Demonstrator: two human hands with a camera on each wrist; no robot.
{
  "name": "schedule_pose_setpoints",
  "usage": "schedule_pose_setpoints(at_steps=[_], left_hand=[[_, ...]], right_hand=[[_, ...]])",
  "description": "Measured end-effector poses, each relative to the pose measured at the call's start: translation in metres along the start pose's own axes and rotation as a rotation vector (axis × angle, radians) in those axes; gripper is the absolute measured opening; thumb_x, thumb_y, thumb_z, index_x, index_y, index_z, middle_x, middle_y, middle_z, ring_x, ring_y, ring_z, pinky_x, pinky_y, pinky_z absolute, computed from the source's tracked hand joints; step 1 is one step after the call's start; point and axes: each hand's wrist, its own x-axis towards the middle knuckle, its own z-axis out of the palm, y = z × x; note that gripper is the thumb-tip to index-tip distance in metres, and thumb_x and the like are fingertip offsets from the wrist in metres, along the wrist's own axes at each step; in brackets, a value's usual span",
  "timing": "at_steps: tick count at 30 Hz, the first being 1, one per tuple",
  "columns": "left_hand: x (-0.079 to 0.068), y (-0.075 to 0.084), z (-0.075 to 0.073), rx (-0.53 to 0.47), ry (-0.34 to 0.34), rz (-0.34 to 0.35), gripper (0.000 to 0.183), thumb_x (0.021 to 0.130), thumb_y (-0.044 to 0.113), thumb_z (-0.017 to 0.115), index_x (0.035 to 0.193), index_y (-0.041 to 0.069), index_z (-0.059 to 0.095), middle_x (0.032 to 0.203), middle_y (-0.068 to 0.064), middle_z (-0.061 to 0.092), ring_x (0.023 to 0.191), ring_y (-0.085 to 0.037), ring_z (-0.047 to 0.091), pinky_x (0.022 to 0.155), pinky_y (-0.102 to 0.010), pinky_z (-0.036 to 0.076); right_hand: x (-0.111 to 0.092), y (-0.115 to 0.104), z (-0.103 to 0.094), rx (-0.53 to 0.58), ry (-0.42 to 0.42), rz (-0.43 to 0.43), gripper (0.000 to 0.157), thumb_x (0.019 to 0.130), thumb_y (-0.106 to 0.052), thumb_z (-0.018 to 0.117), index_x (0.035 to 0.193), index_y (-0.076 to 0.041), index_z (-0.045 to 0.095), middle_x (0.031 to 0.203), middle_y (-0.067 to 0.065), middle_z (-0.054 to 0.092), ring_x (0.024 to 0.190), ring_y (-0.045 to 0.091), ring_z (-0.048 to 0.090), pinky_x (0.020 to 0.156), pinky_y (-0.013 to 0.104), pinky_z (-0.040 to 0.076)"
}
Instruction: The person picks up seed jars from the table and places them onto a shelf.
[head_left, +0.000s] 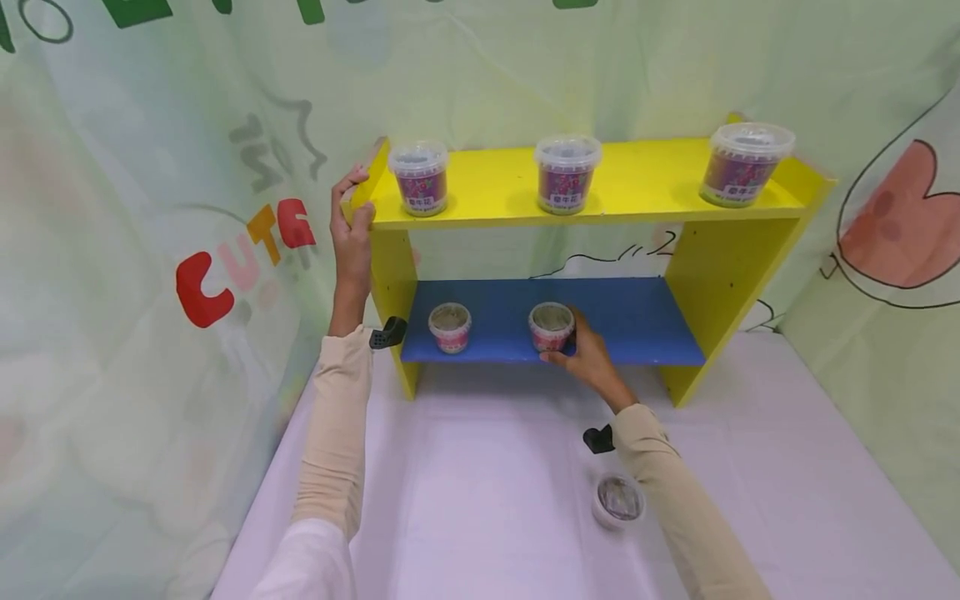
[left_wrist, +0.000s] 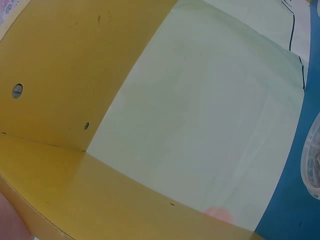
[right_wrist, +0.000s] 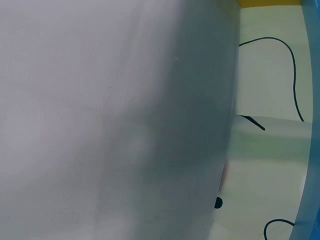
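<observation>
My left hand (head_left: 351, 242) grips the upper left side panel of a small yellow-and-blue shelf unit (head_left: 480, 187), fingers behind and thumb in front. With the thumb and fingers of my right hand (head_left: 591, 354) I hold a small lidded tub with a pink label (head_left: 551, 333), at the middle of the blue lower shelf (head_left: 622, 312). To its left on that shelf stands a similar pink-labelled tub (head_left: 450, 332), partly seen as a clear rim (left_wrist: 311, 165) in the left wrist view. The right wrist view catches neither hand nor tub.
Three purple-labelled tubs stand on the yellow top: left (head_left: 422, 182), middle (head_left: 567, 177) and right (head_left: 742, 167). Another small tub (head_left: 618, 502) sits on the white tabletop (head_left: 480, 500) beside my right forearm. A printed cloth backdrop (head_left: 225, 400) surrounds the table.
</observation>
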Motion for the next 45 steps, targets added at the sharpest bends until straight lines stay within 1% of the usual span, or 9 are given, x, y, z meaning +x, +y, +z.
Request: schedule_pose_setpoints(at_steps=[7, 17, 22, 26, 30, 33, 37, 40, 45], left_hand=[[-0.005, -0.006, 0.001, -0.009, -0.001, -0.018, 0.034, 0.093, 0.003, 0.038, 0.126, 0.004, 0.048, 0.154, -0.013, 0.034, 0.140, -0.010, 0.037, 0.095, -0.017, 0.048], [-0.011, -0.011, -0.001, 0.006, 0.020, -0.037, 0.035, 0.093, 0.003, 0.038, 0.128, 0.003, 0.047, 0.153, -0.012, 0.036, 0.139, -0.009, 0.038, 0.095, -0.018, 0.049], [-0.010, -0.012, 0.000, -0.003, 0.017, -0.032, 0.034, 0.093, 0.002, 0.039, 0.126, 0.005, 0.049, 0.152, -0.013, 0.037, 0.140, -0.007, 0.036, 0.107, -0.022, 0.043], [-0.011, -0.016, 0.000, -0.014, 0.016, -0.038, 0.034, 0.093, 0.002, 0.039, 0.124, 0.006, 0.049, 0.152, -0.012, 0.038, 0.140, -0.007, 0.036, 0.111, -0.025, 0.040], [-0.011, -0.021, -0.001, -0.022, 0.003, -0.050, 0.034, 0.093, 0.002, 0.039, 0.125, 0.006, 0.049, 0.152, -0.011, 0.037, 0.140, -0.007, 0.037, 0.106, -0.024, 0.044], [-0.007, -0.026, -0.003, -0.007, 0.000, -0.042, 0.035, 0.093, 0.003, 0.039, 0.126, 0.009, 0.049, 0.152, -0.009, 0.038, 0.139, -0.009, 0.038, 0.102, -0.022, 0.047], [0.003, -0.028, -0.007, -0.003, 0.007, -0.017, 0.035, 0.093, 0.004, 0.039, 0.125, 0.012, 0.050, 0.151, -0.007, 0.039, 0.137, -0.009, 0.039, 0.101, -0.023, 0.047], [0.009, -0.027, -0.009, -0.016, 0.007, -0.007, 0.035, 0.092, 0.003, 0.039, 0.125, 0.012, 0.050, 0.151, -0.007, 0.039, 0.138, -0.007, 0.038, 0.104, -0.025, 0.046], [0.014, -0.027, -0.009, -0.024, 0.015, -0.011, 0.035, 0.092, 0.003, 0.039, 0.123, 0.013, 0.051, 0.151, -0.003, 0.039, 0.138, -0.004, 0.037, 0.107, -0.026, 0.044]], right_hand=[[-0.007, 0.005, -0.003, -0.024, -0.031, 0.014, 0.089, 0.082, -0.005, 0.076, 0.150, 0.006, 0.020, 0.143, 0.033, 0.041, 0.130, 0.049, 0.045, 0.106, 0.057, 0.041], [-0.013, 0.006, -0.006, -0.036, -0.073, 0.064, 0.087, 0.084, -0.008, 0.074, 0.150, 0.006, 0.020, 0.147, 0.033, 0.036, 0.134, 0.049, 0.041, 0.107, 0.056, 0.040], [-0.026, 0.007, -0.013, -0.018, -0.085, 0.088, 0.089, 0.084, -0.006, 0.074, 0.151, 0.006, 0.017, 0.149, 0.033, 0.034, 0.139, 0.047, 0.036, 0.111, 0.054, 0.036], [-0.055, 0.003, -0.023, -0.063, -0.100, 0.078, 0.083, 0.087, -0.012, 0.072, 0.149, 0.009, 0.021, 0.147, 0.032, 0.039, 0.138, 0.047, 0.037, 0.111, 0.055, 0.035], [-0.104, -0.005, -0.033, -0.147, -0.131, 0.017, 0.070, 0.088, -0.017, 0.071, 0.141, 0.012, 0.037, 0.140, 0.033, 0.046, 0.129, 0.049, 0.046, 0.104, 0.057, 0.042], [-0.144, -0.012, -0.039, -0.182, -0.216, -0.016, 0.066, 0.086, -0.023, 0.073, 0.138, 0.008, 0.045, 0.137, 0.029, 0.051, 0.124, 0.047, 0.051, 0.098, 0.058, 0.046], [-0.186, -0.016, -0.041, -0.187, -0.334, -0.018, 0.073, 0.082, -0.034, 0.076, 0.140, 0.000, 0.046, 0.139, 0.023, 0.051, 0.126, 0.045, 0.049, 0.097, 0.062, 0.044], [-0.204, -0.012, -0.038, -0.202, -0.328, -0.010, 0.083, 0.076, -0.036, 0.081, 0.141, 0.000, 0.044, 0.140, 0.023, 0.048, 0.126, 0.046, 0.047, 0.096, 0.063, 0.043], [-0.218, -0.002, -0.028, -0.219, -0.271, 0.065, 0.090, 0.069, -0.034, 0.086, 0.142, -0.002, 0.044, 0.137, 0.022, 0.048, 0.124, 0.041, 0.050, 0.097, 0.060, 0.044]])
